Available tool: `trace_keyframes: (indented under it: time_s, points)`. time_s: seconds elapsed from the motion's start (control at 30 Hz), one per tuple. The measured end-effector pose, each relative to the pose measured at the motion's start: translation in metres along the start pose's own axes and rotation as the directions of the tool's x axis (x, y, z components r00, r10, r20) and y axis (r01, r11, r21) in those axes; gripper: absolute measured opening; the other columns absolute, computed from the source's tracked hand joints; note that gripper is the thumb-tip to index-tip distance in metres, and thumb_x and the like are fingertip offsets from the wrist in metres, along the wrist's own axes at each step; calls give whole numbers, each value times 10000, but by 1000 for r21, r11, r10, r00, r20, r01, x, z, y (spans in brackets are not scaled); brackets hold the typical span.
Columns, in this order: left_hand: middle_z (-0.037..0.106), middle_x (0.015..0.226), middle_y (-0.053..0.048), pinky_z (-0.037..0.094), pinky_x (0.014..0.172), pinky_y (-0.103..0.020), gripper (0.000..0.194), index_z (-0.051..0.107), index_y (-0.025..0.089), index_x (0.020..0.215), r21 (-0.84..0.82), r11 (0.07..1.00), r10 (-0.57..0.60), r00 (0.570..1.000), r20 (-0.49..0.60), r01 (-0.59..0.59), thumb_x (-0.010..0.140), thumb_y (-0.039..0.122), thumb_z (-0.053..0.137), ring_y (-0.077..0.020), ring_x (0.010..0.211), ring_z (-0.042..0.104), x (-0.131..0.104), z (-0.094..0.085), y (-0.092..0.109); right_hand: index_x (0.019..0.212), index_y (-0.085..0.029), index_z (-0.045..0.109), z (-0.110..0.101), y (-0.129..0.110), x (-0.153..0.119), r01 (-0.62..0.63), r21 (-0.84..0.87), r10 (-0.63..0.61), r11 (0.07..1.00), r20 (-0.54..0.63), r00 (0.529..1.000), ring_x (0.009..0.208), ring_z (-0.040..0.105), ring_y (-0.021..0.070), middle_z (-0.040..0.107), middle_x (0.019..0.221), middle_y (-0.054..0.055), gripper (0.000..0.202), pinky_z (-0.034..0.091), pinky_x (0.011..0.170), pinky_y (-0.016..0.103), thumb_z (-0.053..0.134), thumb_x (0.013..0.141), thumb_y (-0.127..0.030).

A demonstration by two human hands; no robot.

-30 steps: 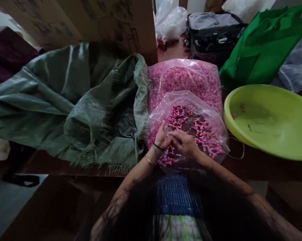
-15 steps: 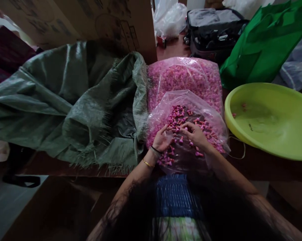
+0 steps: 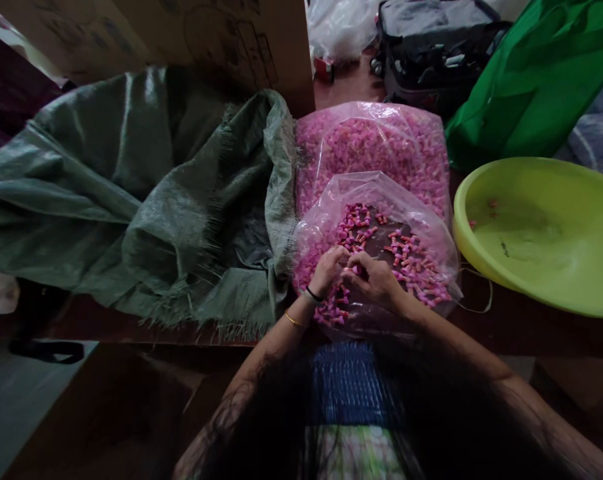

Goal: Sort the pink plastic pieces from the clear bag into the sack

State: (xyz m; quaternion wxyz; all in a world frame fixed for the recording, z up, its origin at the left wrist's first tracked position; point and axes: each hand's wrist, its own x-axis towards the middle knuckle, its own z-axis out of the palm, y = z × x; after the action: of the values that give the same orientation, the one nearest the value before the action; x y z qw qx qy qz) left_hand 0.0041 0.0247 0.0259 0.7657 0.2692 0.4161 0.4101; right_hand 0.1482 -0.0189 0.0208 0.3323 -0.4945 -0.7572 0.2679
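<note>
Small pink bolt-shaped pieces (image 3: 356, 219), wide at one end with a reddish stem, lie in the mouth of a clear plastic bag (image 3: 371, 183). Over them, my right hand (image 3: 380, 281) is closed with thumb and forefinger pinching one pink piece (image 3: 355, 269). Its tips meet those of my left hand (image 3: 327, 272), whose fingers are curled together; what they hold, if anything, is hidden. My left wrist wears a dark band and a gold bangle. Loose pieces lie on both sides of my hands.
A full bag of pink pieces (image 3: 376, 137) lies behind. At left spreads a green woven sack (image 3: 176, 233), before a cardboard box (image 3: 181, 40). To the right are a yellow-green basin (image 3: 541, 233) with a few pieces inside, a green bag (image 3: 526, 93) and an open suitcase (image 3: 436, 63).
My hands have come together, and the right has moved left and slightly down to the left fingertips. Fewer loose pieces show between them. The view has shifted slightly.
</note>
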Motion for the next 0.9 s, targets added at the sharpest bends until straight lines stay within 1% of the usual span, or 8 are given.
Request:
trace_keyframes:
  time_s: [0.13,0.27,0.37,0.5,0.6,0.73,0.8,0.9]
  points:
    - [600,665,-41,435,611,-222,359,642,145,686,0,1000,-7,995,96,7,869,440,553,-128,621,546,4,4,-8,1045,-213,603,5,4,-4,85,-98,-78,992,77,994,599,603,147,679,799,29,263,383,565,231,564,892,-424]
    - [560,578,-26,393,497,-221,485,637,149,689,-84,991,-90,988,122,101,861,581,498,-107,511,502,7,3,-10,1176,-224,577,0,1,-11,57,47,-58,997,20,998,646,635,138,711,893,31,323,455,610,234,574,895,-385]
    - [567,578,-33,399,502,-216,532,628,143,640,-55,998,-36,995,90,41,879,589,466,-99,511,513,8,3,-10,1158,-236,630,-4,-1,-15,80,54,-81,995,28,996,754,675,142,734,943,33,261,492,689,236,503,941,-307]
    - [597,621,-41,401,522,-202,549,639,131,645,18,1000,14,999,50,-14,889,586,451,-87,529,522,6,1,-16,1278,-205,594,7,4,-26,111,-65,-107,992,60,992,835,697,181,739,991,76,357,522,747,277,465,947,-241]
    - [615,641,-51,361,472,-210,562,656,132,706,32,996,-81,991,107,78,872,624,440,-99,515,530,3,-4,-22,1293,-215,584,19,7,-38,109,-17,-108,994,51,993,846,701,167,739,999,64,366,538,765,269,452,952,-233]
    - [621,651,-52,313,421,-223,553,651,143,757,10,982,-189,965,180,190,861,640,434,-98,447,490,2,-10,-24,1236,-233,626,25,5,-47,11,53,-11,999,0,1000,845,708,156,735,1061,49,326,543,790,257,476,947,-259]
    - [596,619,-46,307,416,-224,547,625,140,699,20,985,-174,975,142,172,862,630,443,-94,436,473,3,-9,-25,1220,-219,641,23,4,-46,-13,40,11,999,32,999,824,710,166,742,1039,60,325,539,766,262,479,939,-242]
    - [554,593,-33,344,455,-213,566,578,136,623,33,997,-72,996,58,70,876,621,430,-85,467,476,3,-2,-25,1202,-201,655,14,3,-37,-36,38,33,999,85,996,750,699,162,755,942,62,329,521,712,256,481,923,-215]
